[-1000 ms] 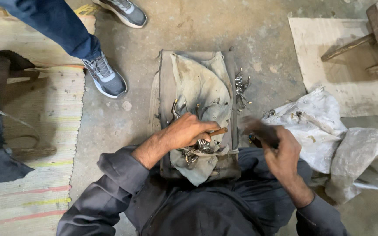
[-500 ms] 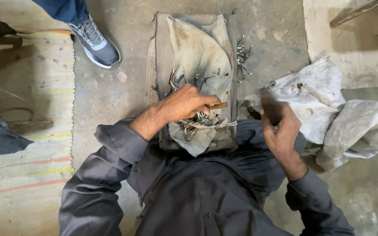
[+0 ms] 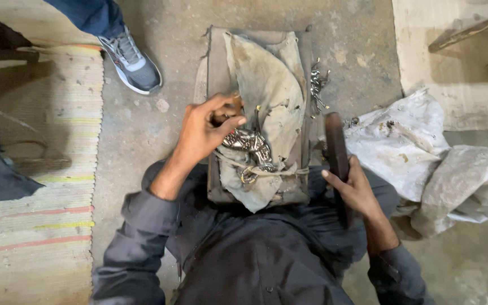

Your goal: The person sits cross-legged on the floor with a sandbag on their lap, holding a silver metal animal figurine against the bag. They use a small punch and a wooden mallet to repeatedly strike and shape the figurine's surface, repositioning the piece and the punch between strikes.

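Note:
My left hand (image 3: pixel 207 129) pinches a small brown wooden-looking piece (image 3: pixel 230 107) just above a heap of shiny metal pieces (image 3: pixel 249 148). The heap lies on a dirty cloth (image 3: pixel 266 85) draped over a flat grey block (image 3: pixel 213 73) in front of my lap. My right hand (image 3: pixel 357 189) grips a dark bar-shaped tool (image 3: pixel 335 144) that points away from me, to the right of the block. The lower end of the tool is hidden in my fist.
More metal pieces (image 3: pixel 317 85) lie at the block's right edge. A crumpled white sack (image 3: pixel 425 158) spreads on the concrete at the right. Another person's grey sneaker (image 3: pixel 131 62) stands at the upper left beside a striped mat (image 3: pixel 40 197). Wooden scraps (image 3: pixel 464 31) lie at the far right.
My left hand has lifted the brown piece off the heap and curled around it. My right hand has swung the dark tool upright, nearer the block.

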